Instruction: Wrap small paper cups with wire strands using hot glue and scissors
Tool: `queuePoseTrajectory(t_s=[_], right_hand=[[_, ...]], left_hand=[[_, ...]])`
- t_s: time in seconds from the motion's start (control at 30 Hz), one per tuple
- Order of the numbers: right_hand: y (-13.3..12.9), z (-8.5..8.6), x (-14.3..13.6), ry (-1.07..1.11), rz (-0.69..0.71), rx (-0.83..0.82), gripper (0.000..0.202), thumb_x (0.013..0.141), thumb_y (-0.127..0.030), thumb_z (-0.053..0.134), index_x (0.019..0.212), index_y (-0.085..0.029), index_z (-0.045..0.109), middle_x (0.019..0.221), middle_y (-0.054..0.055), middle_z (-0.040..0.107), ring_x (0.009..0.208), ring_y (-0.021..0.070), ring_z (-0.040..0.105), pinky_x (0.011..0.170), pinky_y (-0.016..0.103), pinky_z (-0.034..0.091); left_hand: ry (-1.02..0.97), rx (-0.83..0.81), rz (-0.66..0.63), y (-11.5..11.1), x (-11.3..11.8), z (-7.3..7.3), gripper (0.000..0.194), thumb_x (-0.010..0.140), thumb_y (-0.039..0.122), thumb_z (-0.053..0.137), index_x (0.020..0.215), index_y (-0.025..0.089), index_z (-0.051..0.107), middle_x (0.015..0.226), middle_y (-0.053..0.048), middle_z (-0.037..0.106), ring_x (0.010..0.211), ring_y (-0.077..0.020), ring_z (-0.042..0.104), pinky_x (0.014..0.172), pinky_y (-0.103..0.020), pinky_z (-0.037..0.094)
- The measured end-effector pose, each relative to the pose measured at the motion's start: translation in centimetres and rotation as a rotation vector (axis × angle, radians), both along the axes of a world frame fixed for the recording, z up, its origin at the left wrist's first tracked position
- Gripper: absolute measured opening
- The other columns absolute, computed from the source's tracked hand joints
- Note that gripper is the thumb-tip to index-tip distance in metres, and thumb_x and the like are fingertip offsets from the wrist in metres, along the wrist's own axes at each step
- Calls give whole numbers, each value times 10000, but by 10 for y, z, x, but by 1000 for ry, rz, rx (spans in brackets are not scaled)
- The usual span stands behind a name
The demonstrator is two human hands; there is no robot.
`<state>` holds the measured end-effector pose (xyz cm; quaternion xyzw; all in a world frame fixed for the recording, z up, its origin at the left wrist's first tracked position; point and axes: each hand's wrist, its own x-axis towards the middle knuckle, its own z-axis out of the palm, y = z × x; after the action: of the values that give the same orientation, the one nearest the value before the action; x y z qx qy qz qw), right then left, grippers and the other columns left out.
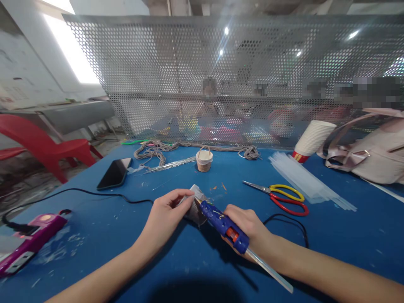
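Note:
My right hand [244, 223] is wrapped round a blue hot glue gun [221, 221], with a clear glue stick [271, 271] jutting from its back end. The gun's nozzle points at a small greyish cup-like piece [196, 212] in the middle of the table. My left hand [172, 210] pinches the rim of that piece between thumb and fingers. Part of the piece is hidden behind my fingers and the gun. Beyond my hands stands a small basket [204, 162] with a pale lining and a thin handle.
Scissors [274, 194] with red and yellow handles lie right, near glue sticks [306, 181], stacked paper cups [314, 136] and a pale bag [378, 147]. Left are a phone [114, 174] and purple power strip [34, 240]. Grey cord [154, 149] lies before a perforated metal screen [176, 75].

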<state>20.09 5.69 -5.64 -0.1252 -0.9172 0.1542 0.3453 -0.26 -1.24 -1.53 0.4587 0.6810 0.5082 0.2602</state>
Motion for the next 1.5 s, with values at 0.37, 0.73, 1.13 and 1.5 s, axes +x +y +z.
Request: queuePoseTrajectory(t_s=[0.37,0.73,1.13,1.5], right_hand=[[-3,-1,0,-13,-36,32,100,839,-188,482,746,-194,447,632,-2,490,501,115,422,483,245,269],[-4,0,1,-38,-73,53,116,814,-193,485,715,-199,424,613,2,501,480,114,434,474,249,254],[-5,2,2,-67,-105,25,115,789,-181,481,695,-204,418,602,5,521,468,113,439,475,246,241],[-4,4,0,-70,-119,45,132,795,-191,479,678,-202,418,582,2,510,450,108,421,469,247,228]], left_hand=[[-21,34,-26,1,4,1,238,682,375,638,768,168,717,593,4,658,563,-149,576,553,-250,482],[48,41,-19,0,0,-4,251,711,383,624,810,176,725,655,-6,664,588,-150,554,571,-257,452],[92,63,8,-2,2,0,224,711,348,620,809,182,734,592,17,593,542,-127,467,521,-237,396],[110,58,-11,-3,1,-3,229,737,353,601,826,182,724,657,3,633,588,-139,502,571,-249,417]])
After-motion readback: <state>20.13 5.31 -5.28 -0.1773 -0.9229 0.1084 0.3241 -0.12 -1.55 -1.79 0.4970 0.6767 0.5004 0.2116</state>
